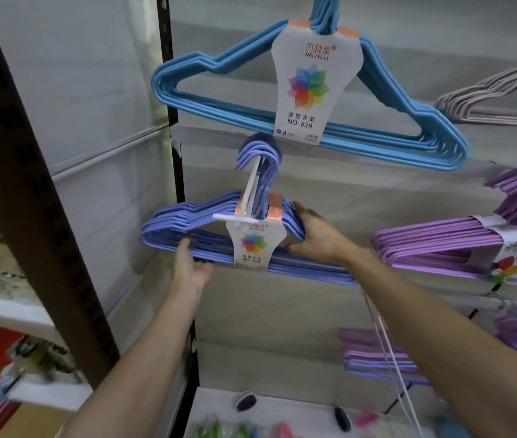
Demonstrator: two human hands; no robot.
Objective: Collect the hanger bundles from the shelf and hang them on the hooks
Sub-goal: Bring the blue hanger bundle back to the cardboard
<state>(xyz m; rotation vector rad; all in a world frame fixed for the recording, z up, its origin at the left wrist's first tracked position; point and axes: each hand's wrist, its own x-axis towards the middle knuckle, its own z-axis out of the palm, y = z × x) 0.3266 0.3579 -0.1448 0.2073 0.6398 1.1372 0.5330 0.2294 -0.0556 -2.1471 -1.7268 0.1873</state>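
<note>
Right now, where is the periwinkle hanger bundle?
Centre of the head view, the periwinkle bundle is held by left hand and right hand, below the blue bundle.

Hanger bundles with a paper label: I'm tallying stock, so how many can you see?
3, perhaps more hidden: the light blue bundle hanging at top, the periwinkle bundle held in both hands, and a purple bundle at right.

1. Your hands grip a periwinkle-blue hanger bundle (187,226); its white label (252,245) carries a rainbow flower and peach tabs.
2. Above hangs a sky-blue bundle (219,71) with the same label pattern.
3. To your right you see lilac bundles (434,241).
4. A dark brown post (29,197) stands at your left.
</note>
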